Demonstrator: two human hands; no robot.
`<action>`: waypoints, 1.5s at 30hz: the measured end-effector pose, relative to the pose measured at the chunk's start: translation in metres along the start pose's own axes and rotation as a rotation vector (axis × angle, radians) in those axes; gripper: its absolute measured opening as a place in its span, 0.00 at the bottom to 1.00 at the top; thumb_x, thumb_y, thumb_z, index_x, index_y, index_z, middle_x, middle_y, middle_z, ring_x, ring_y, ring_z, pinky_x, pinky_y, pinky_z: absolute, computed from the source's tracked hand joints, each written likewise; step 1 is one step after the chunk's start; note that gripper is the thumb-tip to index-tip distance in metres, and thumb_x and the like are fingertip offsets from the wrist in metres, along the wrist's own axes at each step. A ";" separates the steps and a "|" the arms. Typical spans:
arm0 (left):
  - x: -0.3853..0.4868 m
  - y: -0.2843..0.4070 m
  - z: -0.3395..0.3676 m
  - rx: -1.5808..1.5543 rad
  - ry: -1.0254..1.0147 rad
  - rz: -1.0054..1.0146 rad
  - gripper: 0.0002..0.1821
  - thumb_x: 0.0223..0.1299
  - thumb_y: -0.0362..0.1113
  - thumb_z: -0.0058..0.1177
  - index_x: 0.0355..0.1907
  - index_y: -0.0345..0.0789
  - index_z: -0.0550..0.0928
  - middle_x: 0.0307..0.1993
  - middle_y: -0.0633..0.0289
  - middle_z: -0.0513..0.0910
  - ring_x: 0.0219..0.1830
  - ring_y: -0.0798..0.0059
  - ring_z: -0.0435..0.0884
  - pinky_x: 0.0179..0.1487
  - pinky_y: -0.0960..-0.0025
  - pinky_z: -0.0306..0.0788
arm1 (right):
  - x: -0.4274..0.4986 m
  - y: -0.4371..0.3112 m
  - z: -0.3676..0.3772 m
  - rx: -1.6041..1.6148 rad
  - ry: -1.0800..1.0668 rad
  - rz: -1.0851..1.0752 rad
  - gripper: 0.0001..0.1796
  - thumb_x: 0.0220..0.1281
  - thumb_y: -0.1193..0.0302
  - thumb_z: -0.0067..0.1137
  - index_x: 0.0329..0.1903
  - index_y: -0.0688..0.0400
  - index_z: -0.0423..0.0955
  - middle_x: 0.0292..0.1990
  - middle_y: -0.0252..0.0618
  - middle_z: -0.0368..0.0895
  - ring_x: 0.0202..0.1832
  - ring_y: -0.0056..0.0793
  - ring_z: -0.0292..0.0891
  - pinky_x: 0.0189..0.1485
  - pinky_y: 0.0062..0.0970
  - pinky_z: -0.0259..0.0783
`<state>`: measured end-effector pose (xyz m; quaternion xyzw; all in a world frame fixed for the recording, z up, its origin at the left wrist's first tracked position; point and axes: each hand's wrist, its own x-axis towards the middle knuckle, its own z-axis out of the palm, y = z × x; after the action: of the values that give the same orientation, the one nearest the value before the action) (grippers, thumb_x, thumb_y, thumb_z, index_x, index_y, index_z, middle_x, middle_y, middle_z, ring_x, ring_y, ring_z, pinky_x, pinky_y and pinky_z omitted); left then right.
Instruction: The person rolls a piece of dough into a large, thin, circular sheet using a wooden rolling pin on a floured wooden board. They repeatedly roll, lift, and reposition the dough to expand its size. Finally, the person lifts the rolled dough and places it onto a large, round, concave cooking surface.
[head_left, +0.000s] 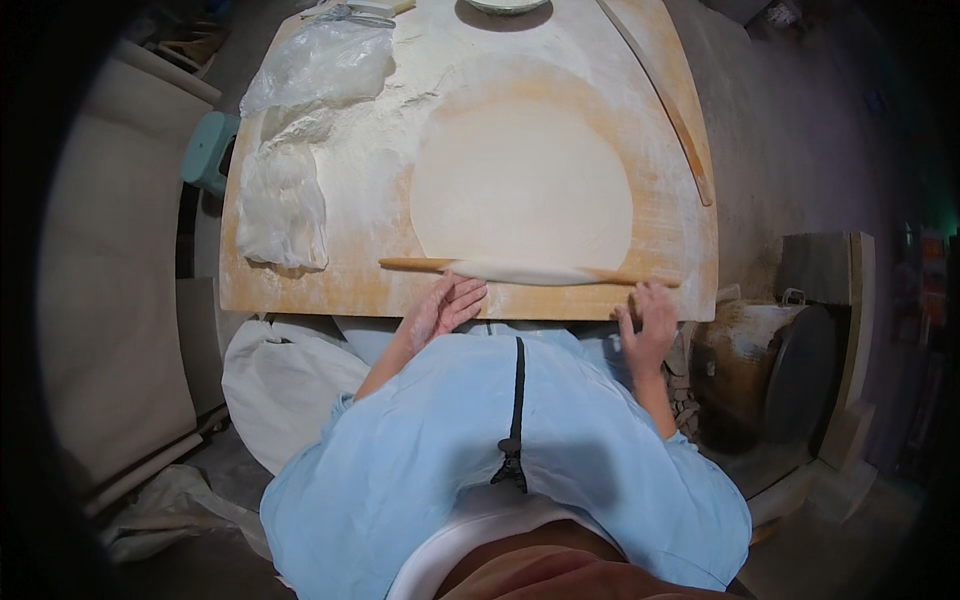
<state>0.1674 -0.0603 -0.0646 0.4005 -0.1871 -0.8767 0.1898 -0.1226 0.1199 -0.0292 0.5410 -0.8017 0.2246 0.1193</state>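
Observation:
A large round sheet of rolled dough (525, 180) lies flat on the floured wooden board (345, 294). Its near edge is wrapped around the middle of a thin wooden rolling pin (416, 264), whose two ends stick out bare. My left hand (453, 301) is half turned palm up, its fingertips at the near side of the wrapped dough, not closed around it. Near the right end of the pin is my right hand (649, 324), slightly blurred, thumb and fingers apart. Its fingertips are at or just below the pin; firm contact cannot be made out.
A plastic-covered lump (283, 210) and a clear plastic bag (322, 64) lie at the left among loose flour. A long wooden stick (664, 97) lies along the right edge. A bowl (506, 6) stands at the back. Beside the board are a teal stool (208, 150) and a stained metal pot (731, 360).

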 end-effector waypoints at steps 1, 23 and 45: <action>0.001 0.006 0.003 0.079 0.044 -0.021 0.23 0.72 0.50 0.44 0.55 0.32 0.73 0.55 0.52 0.78 0.54 0.70 0.79 0.54 0.70 0.77 | 0.003 0.010 0.002 -0.007 0.010 -0.028 0.17 0.49 0.66 0.70 0.42 0.57 0.79 0.40 0.42 0.83 0.45 0.41 0.79 0.49 0.32 0.73; 0.128 0.258 0.066 2.115 0.150 1.592 0.30 0.49 0.36 0.63 0.59 0.44 0.75 0.33 0.62 0.79 0.38 0.64 0.78 0.45 0.58 0.68 | 0.203 0.052 0.003 0.145 -0.547 0.096 0.33 0.62 0.39 0.49 0.29 0.60 0.78 0.28 0.51 0.81 0.33 0.48 0.78 0.35 0.40 0.70; 0.102 0.067 0.081 1.923 0.206 1.208 0.32 0.59 0.52 0.55 0.62 0.37 0.72 0.65 0.52 0.69 0.69 0.58 0.63 0.69 0.45 0.51 | 0.135 -0.035 0.100 0.235 -0.019 -0.358 0.32 0.56 0.55 0.63 0.62 0.53 0.70 0.62 0.48 0.70 0.63 0.46 0.66 0.62 0.46 0.61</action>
<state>0.0550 -0.1527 -0.0474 0.2943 -0.9272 -0.0982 0.2098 -0.1370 -0.0500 -0.0495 0.6869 -0.6623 0.2866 0.0858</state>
